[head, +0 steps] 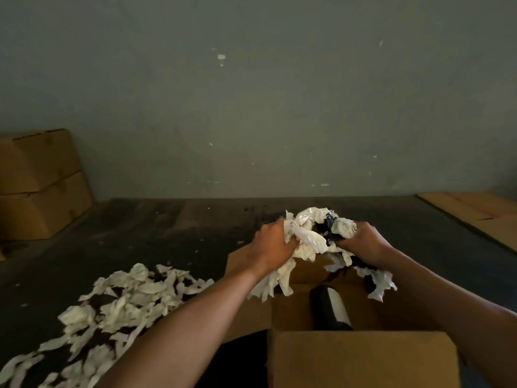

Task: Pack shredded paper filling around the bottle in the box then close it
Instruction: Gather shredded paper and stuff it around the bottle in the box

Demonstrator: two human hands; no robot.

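An open cardboard box (pixel 361 357) stands at the lower right with its flaps spread. Inside it lies a dark bottle (pixel 330 309) with a white label. Above the box I hold a large bunch of white and dark shredded paper (pixel 310 236) between both hands. My left hand (pixel 272 247) grips its left side and my right hand (pixel 363 242) grips its right side. Strips hang down from the bunch toward the box opening. More shredded paper (pixel 120 303) lies in a loose pile on the dark surface to the left of the box.
Two stacked closed cardboard boxes (pixel 39 183) stand at the far left against the grey wall. Flattened cardboard (pixel 481 214) lies at the far right. Small paper scraps dot the dark surface (pixel 167 228) behind the pile.
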